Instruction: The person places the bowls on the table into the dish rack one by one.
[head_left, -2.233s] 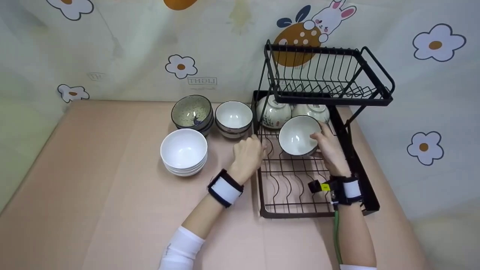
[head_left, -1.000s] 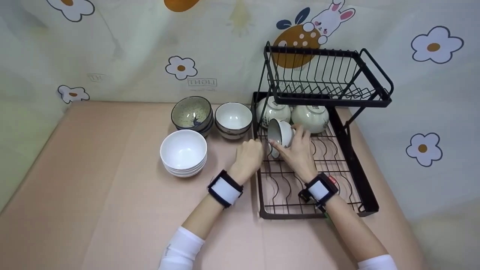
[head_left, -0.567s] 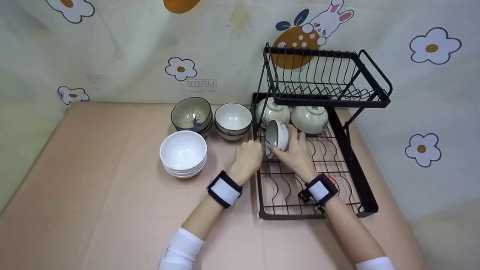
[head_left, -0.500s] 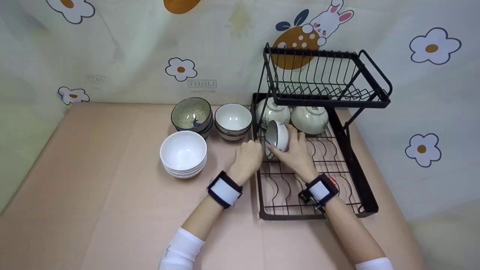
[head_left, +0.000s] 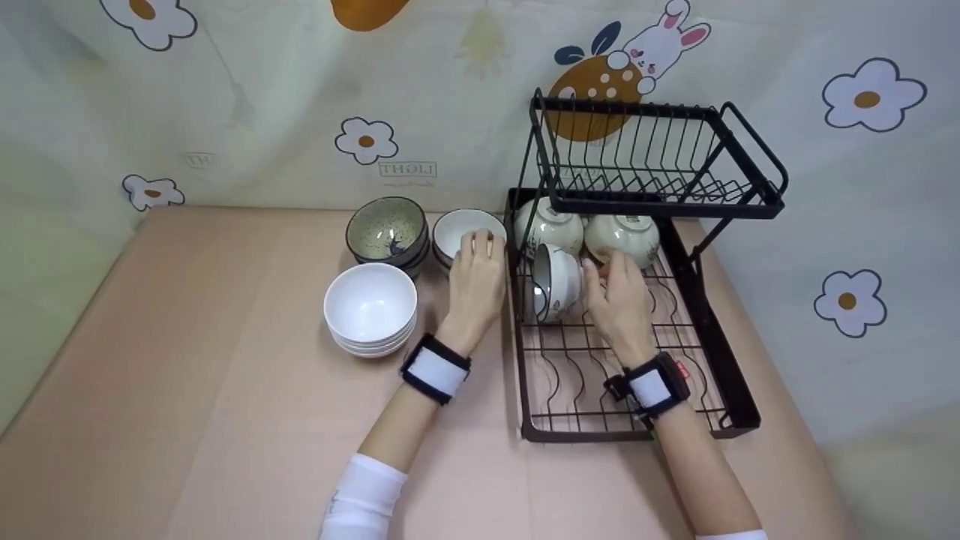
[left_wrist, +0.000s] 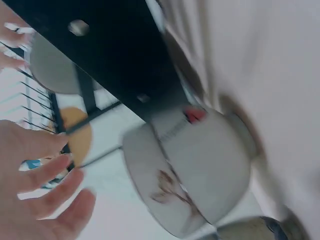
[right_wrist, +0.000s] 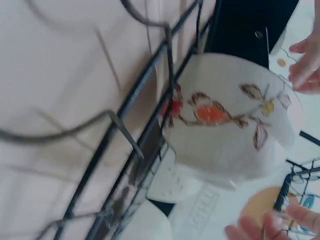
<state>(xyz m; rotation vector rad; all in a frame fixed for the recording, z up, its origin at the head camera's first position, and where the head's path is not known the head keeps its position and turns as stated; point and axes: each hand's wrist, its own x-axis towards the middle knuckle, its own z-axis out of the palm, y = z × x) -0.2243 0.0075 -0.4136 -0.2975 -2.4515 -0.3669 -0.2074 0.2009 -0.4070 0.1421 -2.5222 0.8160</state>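
In the head view my left hand [head_left: 476, 292] reaches over a stack of two white-lined bowls [head_left: 454, 231], its fingers across the top bowl's rim. The left wrist view has these bowls [left_wrist: 205, 165] apart from the outstretched fingers [left_wrist: 42, 205]; a twig pattern marks their side. A similar bowl [head_left: 566, 283] stands on its side in the lower tier of a black dish rack [head_left: 712, 322], opening to the left. My right hand [head_left: 622, 311] is just right of its base, fingers loosely bent and holding nothing. The right wrist view shows the bowl's [right_wrist: 225, 145] bird-and-branch pattern, fingers [right_wrist: 272, 225] apart from it.
Two upturned pale bowls [head_left: 621, 238] sit at the rack's back, under its raised upper basket [head_left: 652, 202]. To the left are a stack of speckled dark bowls [head_left: 379, 225] and a stack of plain white bowls [head_left: 370, 304]. A patterned cloth hangs behind.
My right hand tipped the bowl onto its side in the rack, then let go and drew back right. My left hand left the rack's left edge and moved up to the two-bowl stack.
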